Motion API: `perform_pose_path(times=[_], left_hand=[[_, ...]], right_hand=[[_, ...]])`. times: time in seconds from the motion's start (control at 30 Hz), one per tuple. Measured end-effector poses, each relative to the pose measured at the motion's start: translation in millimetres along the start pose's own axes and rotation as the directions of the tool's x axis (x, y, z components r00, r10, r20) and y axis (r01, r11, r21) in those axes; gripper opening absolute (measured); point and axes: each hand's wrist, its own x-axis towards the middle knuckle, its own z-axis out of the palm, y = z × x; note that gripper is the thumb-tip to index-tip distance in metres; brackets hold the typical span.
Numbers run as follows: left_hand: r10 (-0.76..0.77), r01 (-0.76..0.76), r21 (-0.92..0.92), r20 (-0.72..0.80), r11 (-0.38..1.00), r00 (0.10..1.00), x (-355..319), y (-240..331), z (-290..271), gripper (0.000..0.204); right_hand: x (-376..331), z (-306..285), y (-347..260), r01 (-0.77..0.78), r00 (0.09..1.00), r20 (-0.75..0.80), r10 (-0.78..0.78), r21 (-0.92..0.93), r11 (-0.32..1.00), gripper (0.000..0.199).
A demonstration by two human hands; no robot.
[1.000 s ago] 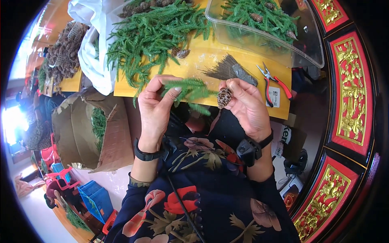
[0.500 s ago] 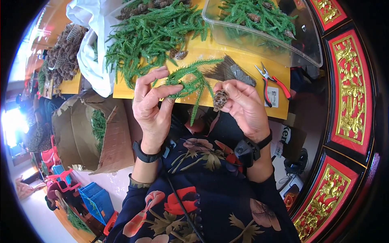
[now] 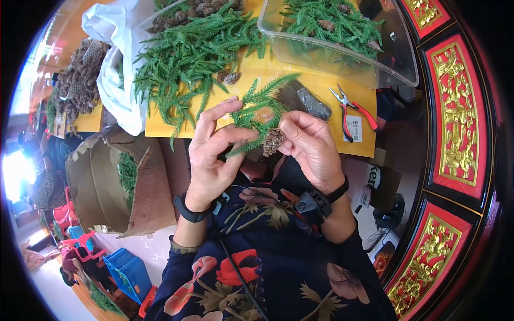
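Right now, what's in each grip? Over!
Left grip: conifer sprig. Right grip: pine cone, close by the sprig. Pliers off to the right, not in the way.

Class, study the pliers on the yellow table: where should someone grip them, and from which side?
Probably best: grip the pliers around both handles, coming from the person's near side with the right hand, which is the closer one. The handles spread apart toward the person, while the metal nose points away.
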Motion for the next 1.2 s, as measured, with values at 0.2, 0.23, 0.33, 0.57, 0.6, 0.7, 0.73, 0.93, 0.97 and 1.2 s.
perform_pose_path(times=[0.2, 0.23, 0.33, 0.57, 0.6, 0.7, 0.73, 0.93, 0.97, 1.2], left_hand=[[-0.439, 0.337, -0.677, 0.023, 0.655, 0.898, -9.9, -11.7, -6.2, 0.034], [-0.44, 0.337, -0.682, 0.025, 0.649, 0.898, -11.3, -13.8, -7.5, 0.034], [-0.616, 0.602, -0.614, 0.228, 0.51, 0.754, -16.7, -19.3, -9.3, 0.029], [-0.556, 0.547, -0.691, 0.248, 0.472, 0.793, -20.1, -12.4, -4.0, 0.03], [-0.552, 0.496, -0.708, 0.179, 0.502, 0.814, -18.1, -9.9, -4.3, 0.031], [-0.244, 0.272, -0.336, 0.125, 0.902, 0.962, -15.8, -19.1, -14.8, 0.033], [-0.072, 0.09, -0.109, 0.153, 0.99, 0.986, -15.4, -21.9, -18.4, 0.034], [0.12, -0.134, 0.082, 0.159, 0.988, 0.98, -7.8, -25.7, -30.6, 0.031], [0.17, -0.178, 0.045, 0.152, 0.983, 0.974, -4.8, -26.9, -29.5, 0.03], [-0.015, 0.041, -0.126, 0.202, 0.991, 0.979, -17.1, -19.1, -9.4, 0.021]], right_hand=[[0.0, -3.6, -0.1, 0.026, 0.998, 0.047, -0.029, 0.059, 0.998, 0.012], [0.6, -5.0, 1.1, 0.026, 0.999, 0.041, -0.029, 0.053, 0.998, 0.012], [0.7, -11.5, 8.2, 0.023, 0.999, 0.033, -0.025, 0.05, 0.998, 0.012], [-1.8, -13.4, 18.1, -0.063, 0.997, -0.024, 0.068, 0.158, 0.986, 0.014], [-1.8, -11.8, 16.9, -0.089, 0.995, -0.027, 0.096, 0.199, 0.976, 0.014], [-0.6, -12.9, 20.0, -0.161, 0.985, -0.019, 0.17, 0.233, 0.959, 0.022], [-0.2, -13.5, 22.4, -0.199, 0.978, -0.008, 0.208, 0.254, 0.947, 0.027], [-2.1, -19.0, 42.7, -0.263, 0.957, 0.008, 0.291, 0.448, 0.854, 0.026], [-3.7, -17.5, 44.1, -0.294, 0.946, 0.018, 0.324, 0.469, 0.833, 0.026], [-26.1, -33.5, 46.2, -0.284, 0.939, -0.001, 0.344, 0.562, 0.777, 0.026]])
